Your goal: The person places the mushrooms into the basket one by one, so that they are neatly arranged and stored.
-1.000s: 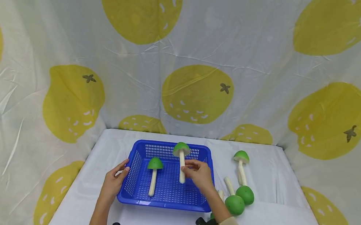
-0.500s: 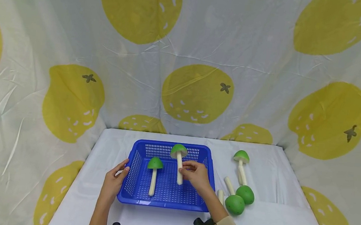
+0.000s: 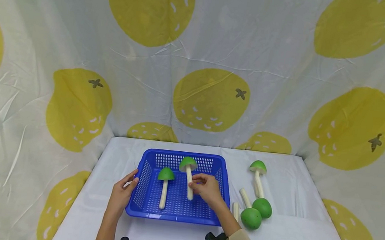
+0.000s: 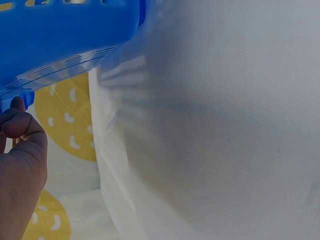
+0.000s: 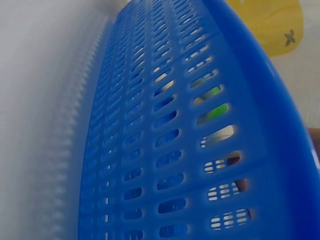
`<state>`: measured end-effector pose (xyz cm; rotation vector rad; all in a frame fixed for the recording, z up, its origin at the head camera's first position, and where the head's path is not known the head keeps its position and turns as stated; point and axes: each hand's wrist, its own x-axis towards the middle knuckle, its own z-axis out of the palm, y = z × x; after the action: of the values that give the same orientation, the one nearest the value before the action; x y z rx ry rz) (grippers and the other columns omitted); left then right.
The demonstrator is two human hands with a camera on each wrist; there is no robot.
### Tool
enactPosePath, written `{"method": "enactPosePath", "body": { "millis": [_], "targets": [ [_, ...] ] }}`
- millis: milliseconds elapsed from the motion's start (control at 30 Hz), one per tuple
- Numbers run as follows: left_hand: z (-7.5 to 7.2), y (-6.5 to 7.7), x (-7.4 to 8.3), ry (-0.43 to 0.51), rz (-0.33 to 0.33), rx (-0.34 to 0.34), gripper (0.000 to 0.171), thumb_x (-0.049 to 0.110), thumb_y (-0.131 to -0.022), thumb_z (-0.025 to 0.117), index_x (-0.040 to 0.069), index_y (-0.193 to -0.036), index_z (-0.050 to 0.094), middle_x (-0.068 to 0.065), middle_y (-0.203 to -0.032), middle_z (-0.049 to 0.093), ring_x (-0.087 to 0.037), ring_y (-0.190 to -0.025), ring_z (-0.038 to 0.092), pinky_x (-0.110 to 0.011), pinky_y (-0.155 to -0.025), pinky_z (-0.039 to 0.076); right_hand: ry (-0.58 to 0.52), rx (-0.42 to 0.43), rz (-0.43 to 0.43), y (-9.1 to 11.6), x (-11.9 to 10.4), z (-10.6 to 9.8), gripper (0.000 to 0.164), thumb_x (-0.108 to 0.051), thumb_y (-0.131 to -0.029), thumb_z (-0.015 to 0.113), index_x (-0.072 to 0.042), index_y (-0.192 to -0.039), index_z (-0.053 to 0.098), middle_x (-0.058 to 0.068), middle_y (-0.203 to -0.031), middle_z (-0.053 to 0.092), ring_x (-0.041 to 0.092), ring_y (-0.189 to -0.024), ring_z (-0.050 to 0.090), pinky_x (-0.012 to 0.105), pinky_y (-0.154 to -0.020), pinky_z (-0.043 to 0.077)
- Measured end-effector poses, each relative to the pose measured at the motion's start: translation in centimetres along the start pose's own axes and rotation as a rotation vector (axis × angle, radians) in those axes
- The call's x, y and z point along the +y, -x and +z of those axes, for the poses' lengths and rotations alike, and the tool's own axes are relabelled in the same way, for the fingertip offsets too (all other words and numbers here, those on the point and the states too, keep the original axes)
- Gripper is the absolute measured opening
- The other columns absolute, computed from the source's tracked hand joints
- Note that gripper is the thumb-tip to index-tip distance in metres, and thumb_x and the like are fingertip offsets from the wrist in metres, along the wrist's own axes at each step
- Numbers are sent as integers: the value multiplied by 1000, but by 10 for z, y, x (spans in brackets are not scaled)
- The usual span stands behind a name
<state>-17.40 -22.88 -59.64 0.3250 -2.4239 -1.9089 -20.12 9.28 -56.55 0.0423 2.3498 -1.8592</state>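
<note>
A blue plastic basket (image 3: 177, 219) sits on the white cloth. At its left rim my left hand (image 3: 121, 193) grips the edge between thumb and fingers; the left wrist view shows that hand (image 4: 22, 150) at the basket's lip. Inside lies one toy mushroom (image 3: 166, 174) with a green cap and pale stem. Over the basket's right half my right hand (image 3: 207, 191) pinches the stem of another toy mushroom (image 3: 188, 164), cap tilted away. In the right wrist view the basket's slotted wall (image 5: 150, 130) hides most of that hand; green shows through the slots.
Right of the basket lie several more green-capped mushrooms: one far back (image 3: 258, 167), two caps close together in front (image 3: 251, 218), and a pale stem (image 3: 235, 210) partly behind the right forearm. A lemon-print cloth (image 3: 212, 98) hangs behind and at both sides.
My right hand has moved the held mushroom a little left and nearer, down toward the basket floor. The left hand, the basket and the mushroom lying in it stay as they were.
</note>
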Motion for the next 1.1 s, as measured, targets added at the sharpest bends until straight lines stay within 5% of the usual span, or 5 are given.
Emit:
{"method": "enactPosePath", "body": {
  "millis": [1100],
  "targets": [
    [1, 0, -1, -4, -18, -3, 48, 44, -103, 61, 29, -148, 57, -12, -131, 56, -27, -112, 68, -20, -80, 54, 97, -74, 36, 2, 9, 23, 20, -2, -91, 74, 4, -108, 67, 15, -96, 68, 21, -81, 70, 36, -71, 63]
  ]
}}
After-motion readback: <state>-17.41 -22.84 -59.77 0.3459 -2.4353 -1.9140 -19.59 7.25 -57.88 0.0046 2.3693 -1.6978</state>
